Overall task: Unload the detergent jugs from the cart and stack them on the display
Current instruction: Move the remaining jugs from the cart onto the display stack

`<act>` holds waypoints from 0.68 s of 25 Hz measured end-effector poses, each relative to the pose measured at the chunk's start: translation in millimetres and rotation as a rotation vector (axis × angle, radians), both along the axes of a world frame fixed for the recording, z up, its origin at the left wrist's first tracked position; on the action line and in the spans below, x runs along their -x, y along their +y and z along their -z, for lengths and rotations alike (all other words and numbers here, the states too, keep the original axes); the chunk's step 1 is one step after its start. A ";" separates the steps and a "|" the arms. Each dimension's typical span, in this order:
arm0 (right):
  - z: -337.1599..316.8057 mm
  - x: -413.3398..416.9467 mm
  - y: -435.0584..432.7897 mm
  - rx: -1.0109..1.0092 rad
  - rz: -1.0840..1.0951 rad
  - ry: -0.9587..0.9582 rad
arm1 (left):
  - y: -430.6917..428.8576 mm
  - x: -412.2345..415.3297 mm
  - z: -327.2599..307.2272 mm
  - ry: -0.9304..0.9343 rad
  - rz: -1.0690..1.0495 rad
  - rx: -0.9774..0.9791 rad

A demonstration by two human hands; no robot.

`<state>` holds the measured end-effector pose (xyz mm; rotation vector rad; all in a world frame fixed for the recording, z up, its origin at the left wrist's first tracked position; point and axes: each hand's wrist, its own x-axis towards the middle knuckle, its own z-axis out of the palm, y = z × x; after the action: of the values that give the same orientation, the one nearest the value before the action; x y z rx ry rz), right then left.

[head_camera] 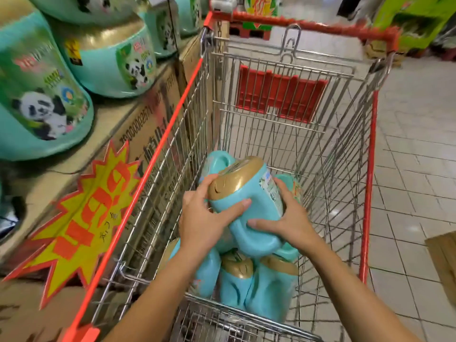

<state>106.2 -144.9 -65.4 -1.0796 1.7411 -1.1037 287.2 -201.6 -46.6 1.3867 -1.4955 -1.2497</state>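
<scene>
Teal jug (246,206) between left hand (204,223), right hand (288,218).

Head camera looks steeply down into the cart (368,193), close; edges seemingly blurred.

Pale tiled floor (407,169), green stand (419,21) beyond

Both bare forearms (158,287) reach forward and converge on the tilted detergent jug (249,193). The left hand (207,218) grips its left side, thumb lying across the body. The right hand (291,215) clasps its right side, fingers spread upward.
</scene>
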 end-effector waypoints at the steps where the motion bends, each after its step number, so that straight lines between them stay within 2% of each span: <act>1: -8.3 -3.7 4.9 0.034 0.028 -0.149 | 1.7 -9.8 -8.0 0.100 0.026 -0.004; 4: -18.8 -14.0 16.2 0.119 -0.015 -0.545 | 6.7 -31.0 -16.6 0.374 0.183 -0.165; 7: -24.4 -33.7 26.5 0.104 -0.104 -0.712 | 19.7 -37.7 -20.4 0.586 0.318 -0.373; 12: -57.2 -47.1 32.6 0.176 -0.054 -0.454 | 28.5 -40.5 -35.7 0.771 0.182 -0.256; 14: -78.3 -61.3 37.6 0.235 0.021 -0.438 | 36.4 -40.8 -47.5 0.736 0.097 -0.158; 17: -92.5 -92.4 50.2 0.348 0.173 -0.148 | 50.6 -46.6 -60.8 0.647 0.030 -0.033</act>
<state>198.6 -94.7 27.1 -1.0327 1.5835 -1.5980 333.8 -151.0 14.2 0.8505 -1.0454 -1.5546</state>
